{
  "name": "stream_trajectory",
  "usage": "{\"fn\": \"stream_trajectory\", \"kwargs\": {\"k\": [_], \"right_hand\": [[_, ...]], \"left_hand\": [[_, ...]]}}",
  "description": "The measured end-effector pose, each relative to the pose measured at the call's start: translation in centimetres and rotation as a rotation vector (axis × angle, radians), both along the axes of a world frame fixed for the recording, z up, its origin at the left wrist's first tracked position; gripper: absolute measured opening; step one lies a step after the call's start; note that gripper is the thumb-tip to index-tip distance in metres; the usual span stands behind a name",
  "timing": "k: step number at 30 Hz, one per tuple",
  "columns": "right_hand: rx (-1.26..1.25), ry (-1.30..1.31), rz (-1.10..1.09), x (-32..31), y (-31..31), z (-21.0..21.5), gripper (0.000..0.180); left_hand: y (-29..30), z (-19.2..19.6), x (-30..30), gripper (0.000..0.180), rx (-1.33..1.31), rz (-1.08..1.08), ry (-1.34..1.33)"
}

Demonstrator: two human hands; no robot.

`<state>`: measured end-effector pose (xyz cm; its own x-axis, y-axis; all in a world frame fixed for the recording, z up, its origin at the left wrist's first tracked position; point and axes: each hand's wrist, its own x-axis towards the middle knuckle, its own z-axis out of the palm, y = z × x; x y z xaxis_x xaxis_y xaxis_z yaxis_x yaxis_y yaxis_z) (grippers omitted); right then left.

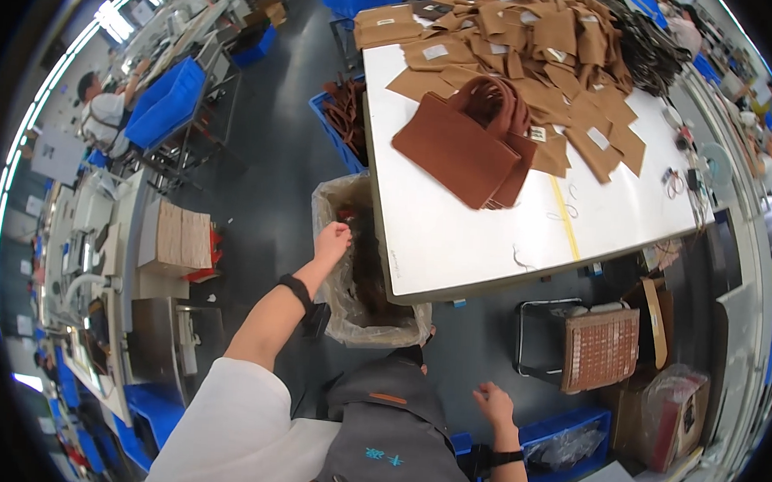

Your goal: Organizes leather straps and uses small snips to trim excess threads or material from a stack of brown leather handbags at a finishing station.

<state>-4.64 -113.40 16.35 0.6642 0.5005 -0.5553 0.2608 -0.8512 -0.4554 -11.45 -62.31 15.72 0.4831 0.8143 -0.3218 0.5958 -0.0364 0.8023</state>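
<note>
My left hand reaches out over a bin lined with clear plastic, beside the table's left edge. Its fingers are closed together, and whatever they may hold is hidden. Dark brown scraps lie inside the bin. Low on the right, my right hand hangs near a stool, fingers loosely apart and nothing in them. On the white table lie reddish-brown leather handbags, stacked with their handles upward. Neither hand touches them.
Tan bag pieces heap over the table's far side, beside black material. A blue crate of brown straps stands left of the table. A stool with a woven seat and a blue bin are at right. A person sits far left.
</note>
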Motion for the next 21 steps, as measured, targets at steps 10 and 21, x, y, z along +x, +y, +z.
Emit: {"fn": "stream_trajectory", "kwargs": {"k": [10,21], "right_hand": [[-0.230,0.041,-0.083,3.1,-2.8,3.7,0.026],[-0.250,0.119,-0.085,6.9,-0.9,3.7,0.026]], "left_hand": [[3.9,-8.6,7.3,0.042,-0.287,0.438,0.056],[7.3,-13.0,7.3,0.031,-0.244,0.624,0.043]]}}
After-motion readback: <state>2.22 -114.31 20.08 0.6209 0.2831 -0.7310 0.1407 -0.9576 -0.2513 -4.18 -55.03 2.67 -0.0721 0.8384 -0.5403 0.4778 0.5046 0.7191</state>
